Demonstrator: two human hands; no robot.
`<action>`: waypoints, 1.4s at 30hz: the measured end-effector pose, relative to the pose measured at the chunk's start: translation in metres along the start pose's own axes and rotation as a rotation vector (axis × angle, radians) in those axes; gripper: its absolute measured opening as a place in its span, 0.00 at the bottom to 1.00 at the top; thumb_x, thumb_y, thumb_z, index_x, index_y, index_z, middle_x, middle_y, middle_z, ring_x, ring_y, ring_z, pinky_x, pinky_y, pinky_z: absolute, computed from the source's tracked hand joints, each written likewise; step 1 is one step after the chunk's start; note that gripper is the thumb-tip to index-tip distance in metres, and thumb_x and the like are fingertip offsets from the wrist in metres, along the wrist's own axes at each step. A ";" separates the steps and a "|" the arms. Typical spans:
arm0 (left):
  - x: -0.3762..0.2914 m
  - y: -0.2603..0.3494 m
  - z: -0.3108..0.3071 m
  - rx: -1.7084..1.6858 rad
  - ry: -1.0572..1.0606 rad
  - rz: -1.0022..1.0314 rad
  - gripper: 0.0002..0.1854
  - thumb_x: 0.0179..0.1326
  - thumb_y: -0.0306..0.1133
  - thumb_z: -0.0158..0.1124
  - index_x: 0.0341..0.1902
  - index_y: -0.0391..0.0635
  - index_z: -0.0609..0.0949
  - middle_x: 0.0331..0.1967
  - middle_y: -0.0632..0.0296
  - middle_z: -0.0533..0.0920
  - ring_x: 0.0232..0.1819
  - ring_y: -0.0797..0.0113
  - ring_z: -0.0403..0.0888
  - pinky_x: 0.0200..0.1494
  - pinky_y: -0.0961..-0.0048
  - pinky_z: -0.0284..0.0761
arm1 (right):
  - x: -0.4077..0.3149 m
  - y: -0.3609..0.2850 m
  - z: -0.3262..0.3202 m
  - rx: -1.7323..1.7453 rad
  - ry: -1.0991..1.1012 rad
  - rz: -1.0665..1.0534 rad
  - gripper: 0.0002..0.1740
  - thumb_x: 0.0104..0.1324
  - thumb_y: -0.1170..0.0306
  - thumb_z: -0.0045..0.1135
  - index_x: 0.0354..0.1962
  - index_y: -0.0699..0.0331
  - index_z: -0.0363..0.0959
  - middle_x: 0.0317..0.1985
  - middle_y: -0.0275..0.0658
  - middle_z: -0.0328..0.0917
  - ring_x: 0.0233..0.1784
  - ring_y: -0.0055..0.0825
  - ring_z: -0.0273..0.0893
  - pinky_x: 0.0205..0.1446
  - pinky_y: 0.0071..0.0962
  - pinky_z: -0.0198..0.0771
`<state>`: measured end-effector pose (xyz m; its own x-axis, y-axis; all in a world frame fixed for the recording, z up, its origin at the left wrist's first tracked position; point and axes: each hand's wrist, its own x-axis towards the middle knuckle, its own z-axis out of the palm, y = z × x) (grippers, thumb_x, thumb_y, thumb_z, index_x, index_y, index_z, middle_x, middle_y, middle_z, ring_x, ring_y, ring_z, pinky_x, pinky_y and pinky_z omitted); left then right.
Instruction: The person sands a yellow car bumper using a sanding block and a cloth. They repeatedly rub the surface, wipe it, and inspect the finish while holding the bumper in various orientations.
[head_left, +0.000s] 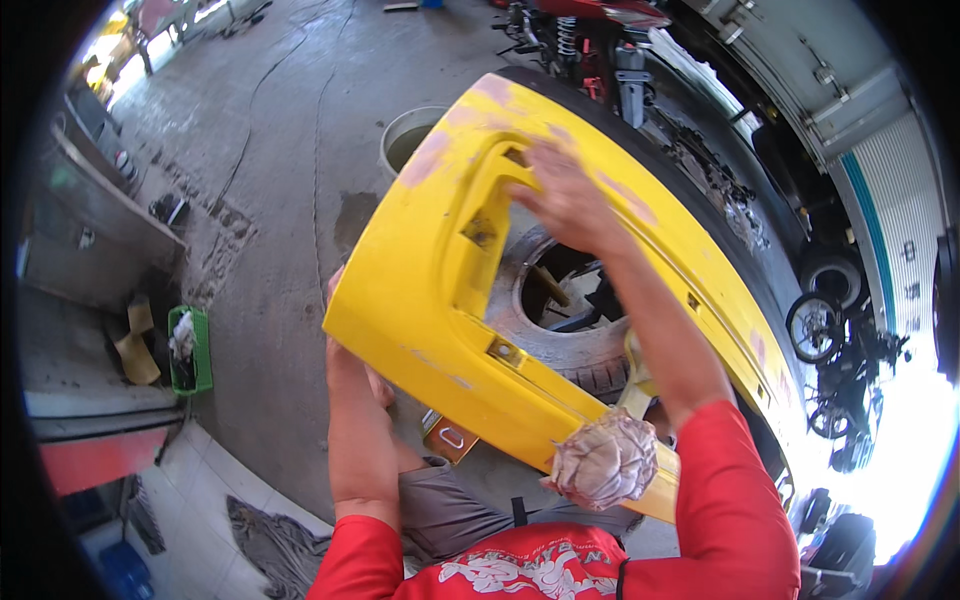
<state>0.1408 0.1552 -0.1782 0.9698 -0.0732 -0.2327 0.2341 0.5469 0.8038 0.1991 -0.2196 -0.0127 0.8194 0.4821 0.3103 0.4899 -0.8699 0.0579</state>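
A yellow vehicle bumper (397, 285) with dull pinkish patches lies across in front of me, and scuffs mark its surface. My left hand (335, 300) grips the bumper's left edge, its fingers mostly hidden by the panel. Blurred, my right hand (562, 195) lies on the upper part beside the recessed opening. Whether anything is under its palm cannot be seen. A crumpled, pale dusty cloth (604, 457) sits on the bumper's near end. Through the opening a worn tyre (510, 319) shows underneath.
Beyond the bumper stands a bucket of murky liquid (409, 142). An orange metal can (451, 439) is below the near edge. A green plastic basket (199, 352) stands left. Motorcycle parts (577, 45) are at the back, a motorcycle (840, 367) at right. Cables (251, 127) cross the concrete floor.
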 end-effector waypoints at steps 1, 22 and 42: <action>-0.001 -0.003 0.002 0.008 -0.006 0.000 0.17 0.78 0.38 0.66 0.63 0.43 0.85 0.50 0.60 0.91 0.47 0.67 0.90 0.52 0.66 0.87 | 0.024 -0.015 0.006 0.092 -0.061 0.114 0.53 0.85 0.33 0.37 0.80 0.77 0.61 0.85 0.62 0.57 0.90 0.55 0.55 0.94 0.49 0.44; -0.014 0.003 -0.013 0.109 0.045 0.022 0.19 0.78 0.38 0.67 0.66 0.42 0.83 0.53 0.58 0.90 0.50 0.66 0.89 0.54 0.65 0.87 | -0.245 0.101 -0.080 -0.007 -0.218 0.697 0.53 0.82 0.29 0.36 0.87 0.58 0.52 0.89 0.53 0.53 0.94 0.55 0.44 0.93 0.59 0.39; -0.020 0.004 -0.023 0.155 0.097 0.022 0.22 0.78 0.39 0.67 0.69 0.42 0.81 0.56 0.56 0.89 0.53 0.65 0.89 0.55 0.64 0.87 | -0.198 0.125 -0.063 0.063 -0.332 0.594 0.53 0.79 0.22 0.27 0.90 0.40 0.44 0.93 0.41 0.40 0.96 0.51 0.35 0.92 0.68 0.31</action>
<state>0.1207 0.1780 -0.1834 0.9655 0.0222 -0.2593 0.2275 0.4116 0.8825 0.0791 -0.4309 -0.0070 0.9975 -0.0604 -0.0356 -0.0634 -0.9938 -0.0909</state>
